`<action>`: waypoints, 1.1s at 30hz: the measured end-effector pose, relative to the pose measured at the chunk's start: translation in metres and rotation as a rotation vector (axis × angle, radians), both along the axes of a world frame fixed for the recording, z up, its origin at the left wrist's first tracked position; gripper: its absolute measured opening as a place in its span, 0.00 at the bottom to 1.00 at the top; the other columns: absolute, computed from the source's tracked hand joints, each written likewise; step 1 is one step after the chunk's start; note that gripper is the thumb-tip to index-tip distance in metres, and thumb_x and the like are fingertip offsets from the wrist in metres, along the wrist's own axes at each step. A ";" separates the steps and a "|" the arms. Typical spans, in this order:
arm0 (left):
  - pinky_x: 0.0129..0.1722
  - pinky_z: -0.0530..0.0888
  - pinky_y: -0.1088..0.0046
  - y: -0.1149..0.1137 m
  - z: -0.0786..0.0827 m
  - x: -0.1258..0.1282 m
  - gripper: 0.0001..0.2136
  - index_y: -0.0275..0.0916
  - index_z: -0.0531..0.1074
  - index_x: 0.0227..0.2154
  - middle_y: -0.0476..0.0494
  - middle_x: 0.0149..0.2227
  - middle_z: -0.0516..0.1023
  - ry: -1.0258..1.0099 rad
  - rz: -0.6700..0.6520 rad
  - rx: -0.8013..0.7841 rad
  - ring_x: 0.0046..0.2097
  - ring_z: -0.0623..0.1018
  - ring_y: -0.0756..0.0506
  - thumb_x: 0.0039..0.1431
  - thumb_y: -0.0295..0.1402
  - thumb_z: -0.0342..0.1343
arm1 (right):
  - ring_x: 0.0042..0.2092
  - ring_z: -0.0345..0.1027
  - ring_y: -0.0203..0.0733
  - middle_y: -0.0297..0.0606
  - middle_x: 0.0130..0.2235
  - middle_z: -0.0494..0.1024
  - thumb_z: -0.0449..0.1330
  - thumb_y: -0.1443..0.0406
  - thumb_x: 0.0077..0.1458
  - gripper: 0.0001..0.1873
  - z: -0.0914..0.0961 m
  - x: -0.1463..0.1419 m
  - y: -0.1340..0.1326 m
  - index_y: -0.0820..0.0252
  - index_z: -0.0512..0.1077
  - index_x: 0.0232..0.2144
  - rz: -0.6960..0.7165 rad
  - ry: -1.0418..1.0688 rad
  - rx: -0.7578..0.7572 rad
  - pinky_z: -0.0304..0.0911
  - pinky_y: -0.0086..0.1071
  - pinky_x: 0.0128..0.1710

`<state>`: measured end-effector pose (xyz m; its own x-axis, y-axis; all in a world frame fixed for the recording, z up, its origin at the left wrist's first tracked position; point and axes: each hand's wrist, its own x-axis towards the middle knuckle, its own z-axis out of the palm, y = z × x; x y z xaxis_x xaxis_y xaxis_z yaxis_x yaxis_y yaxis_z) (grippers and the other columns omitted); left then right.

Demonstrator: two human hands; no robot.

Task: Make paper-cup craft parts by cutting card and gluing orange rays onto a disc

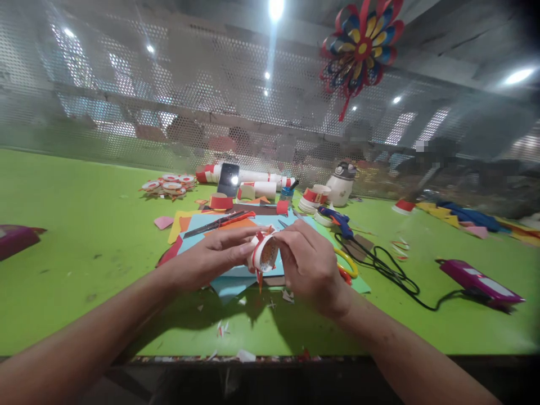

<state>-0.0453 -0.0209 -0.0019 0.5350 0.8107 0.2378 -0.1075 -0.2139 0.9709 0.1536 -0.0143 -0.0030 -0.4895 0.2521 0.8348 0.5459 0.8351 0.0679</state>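
My left hand [219, 253] is closed around a short white paper cup piece [255, 256] with red bands and small red and orange points sticking out around it. Its round open side faces me and shows a speckled inside. My right hand [310, 261] pinches at the right edge of this piece; whether a small scrap is between those fingertips is hidden. Scissors with yellow and orange handles [348, 263] lie partly behind my right hand. Under both hands are coloured paper sheets [232, 287], and black-bladed scissors [215, 224] rest on them.
A blue glue gun [337, 220] and its black cable lead to a purple power strip [481, 281] at right. Behind stand cup rings [312, 197], a white jar [341, 185], a phone [228, 180] and a long white tube [257, 178]. Finished-looking discs [171, 184] are stacked left. Scraps litter the front edge.
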 end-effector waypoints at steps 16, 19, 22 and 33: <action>0.42 0.69 0.70 0.011 -0.009 -0.004 0.17 0.45 0.72 0.51 0.41 0.46 0.76 -0.287 -0.052 -0.186 0.44 0.73 0.45 0.59 0.31 0.56 | 0.34 0.63 0.40 0.37 0.31 0.70 0.57 0.70 0.58 0.02 -0.001 -0.014 -0.021 0.60 0.67 0.33 0.138 0.175 -0.281 0.63 0.35 0.33; 0.43 0.68 0.69 0.011 -0.009 -0.005 0.19 0.47 0.69 0.54 0.42 0.46 0.76 -0.225 -0.048 -0.155 0.44 0.73 0.46 0.60 0.31 0.56 | 0.37 0.64 0.43 0.40 0.33 0.71 0.56 0.70 0.58 0.03 -0.001 -0.019 -0.023 0.60 0.67 0.31 0.141 0.134 -0.308 0.63 0.37 0.36; 0.44 0.69 0.67 0.010 -0.008 -0.005 0.20 0.47 0.66 0.56 0.42 0.46 0.76 -0.140 -0.062 -0.101 0.44 0.73 0.45 0.60 0.32 0.55 | 0.37 0.64 0.43 0.41 0.33 0.70 0.52 0.71 0.59 0.06 0.000 -0.021 -0.024 0.60 0.65 0.30 0.117 0.103 -0.313 0.62 0.36 0.35; 0.53 0.66 0.68 0.006 -0.004 -0.005 0.18 0.54 0.69 0.54 0.48 0.56 0.71 -0.009 0.011 0.031 0.56 0.70 0.43 0.60 0.35 0.56 | 0.33 0.62 0.41 0.39 0.30 0.68 0.49 0.74 0.59 0.08 0.003 -0.023 -0.028 0.59 0.62 0.30 0.180 0.117 -0.278 0.59 0.33 0.31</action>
<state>-0.0505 -0.0153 -0.0054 0.5240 0.8085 0.2678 -0.1141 -0.2449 0.9628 0.1302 -0.0423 -0.0004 -0.4519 0.3955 0.7996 0.3785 0.8967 -0.2296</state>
